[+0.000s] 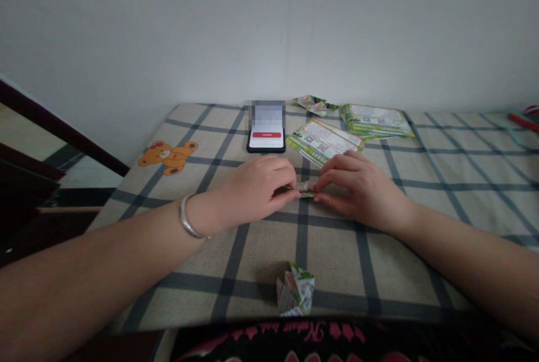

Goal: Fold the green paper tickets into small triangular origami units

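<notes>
Between both hands, low over the checked tablecloth, is a small folded piece of printed paper (306,188). My left hand (263,185) pinches its left end between thumb and fingers, a silver bangle on the wrist. From the other side my right hand (357,191) pinches the right end. Fingers cover much of the paper, so its full shape is hidden. Closer to me, near the table's front edge, stands a folded paper piece (297,290) with several pointed flaps. Just beyond my right hand lie a few green-and-white printed leaflets (322,140), fanned out flat.
A phone (266,127) with a lit screen lies near the wall. Folded paper pieces (315,105) and a stack of leaflets (377,120) are at the back right. An orange bear figure (168,157) is at the left. A red object (523,122) shows at the far right.
</notes>
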### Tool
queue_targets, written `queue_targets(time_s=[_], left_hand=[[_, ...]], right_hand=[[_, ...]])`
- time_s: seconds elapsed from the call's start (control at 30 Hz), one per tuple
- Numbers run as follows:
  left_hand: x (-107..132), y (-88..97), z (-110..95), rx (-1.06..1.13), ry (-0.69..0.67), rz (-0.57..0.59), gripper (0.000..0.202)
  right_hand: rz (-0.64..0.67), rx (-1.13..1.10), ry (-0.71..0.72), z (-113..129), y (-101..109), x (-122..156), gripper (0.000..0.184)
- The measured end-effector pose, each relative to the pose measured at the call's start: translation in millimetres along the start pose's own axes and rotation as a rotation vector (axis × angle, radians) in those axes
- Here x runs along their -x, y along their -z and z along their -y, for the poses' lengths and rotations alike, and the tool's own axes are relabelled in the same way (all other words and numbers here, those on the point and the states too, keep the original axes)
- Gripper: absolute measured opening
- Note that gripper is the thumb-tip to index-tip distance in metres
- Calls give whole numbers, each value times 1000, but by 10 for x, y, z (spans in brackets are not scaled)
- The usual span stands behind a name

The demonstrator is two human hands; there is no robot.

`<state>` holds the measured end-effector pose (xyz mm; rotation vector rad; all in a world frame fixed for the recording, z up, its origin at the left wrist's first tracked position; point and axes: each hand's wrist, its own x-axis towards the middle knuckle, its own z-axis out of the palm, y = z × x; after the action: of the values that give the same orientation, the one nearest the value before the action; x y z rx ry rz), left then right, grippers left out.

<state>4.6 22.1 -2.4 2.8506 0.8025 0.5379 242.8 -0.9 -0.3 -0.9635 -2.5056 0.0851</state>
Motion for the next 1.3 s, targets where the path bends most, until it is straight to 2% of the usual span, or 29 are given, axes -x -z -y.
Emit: queue_targets(time_s=[0.53, 0.7, 0.9, 1.3], left_hand=[[-37, -22, -27, -25, 31, -71, 21], [-41, -28, -27, -70, 68, -48, 26], [-42, -24, -63, -126, 180, -20, 26], [-58, -22, -111, -240, 200, 30, 24]], right_hand=[[103, -150, -32, 1, -15, -76, 19], [121, -162, -61, -10, -40, -86, 21], [78, -94, -175, -16, -100, -90, 17], [102, 66, -176, -5, -149, -112, 20]])
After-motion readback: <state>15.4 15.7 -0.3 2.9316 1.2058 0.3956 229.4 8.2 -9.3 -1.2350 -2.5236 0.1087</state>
